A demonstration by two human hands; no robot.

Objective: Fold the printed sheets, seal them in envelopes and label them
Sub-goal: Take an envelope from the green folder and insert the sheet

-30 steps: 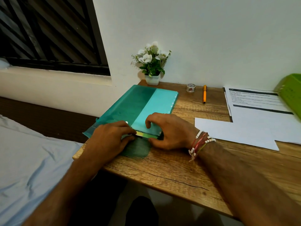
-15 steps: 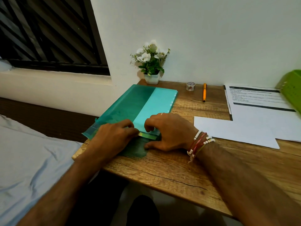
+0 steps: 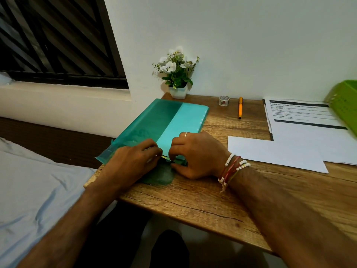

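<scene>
A person seated at a wooden desk worked both hands at the near edge of a teal plastic folder, which lay on the desk's left end with one corner overhanging the side. The left hand gripped that edge, its fingers curled down onto the plastic. The right hand, with a ring on one finger and beaded bracelets at the wrist, curled its fingers over the same edge. Its thumb lay below, on the folder's darker rounded flap, which was spread flat on the wood. The fingertips of the two hands nearly met, and a thin yellowish strip showed between them; what it was could not be made out.

The printed sheets lay stacked at the desk's right rear, well apart from the hands, with a blank white sheet overlapping their near side. A green tray stood at the right edge, over the stack's far corner. An orange pen and a small roll of tape lay just beside each other near the wall. A potted white-flowered plant stood at the rear left corner. A grey bedsheet lay left of the desk, below a barred window.
</scene>
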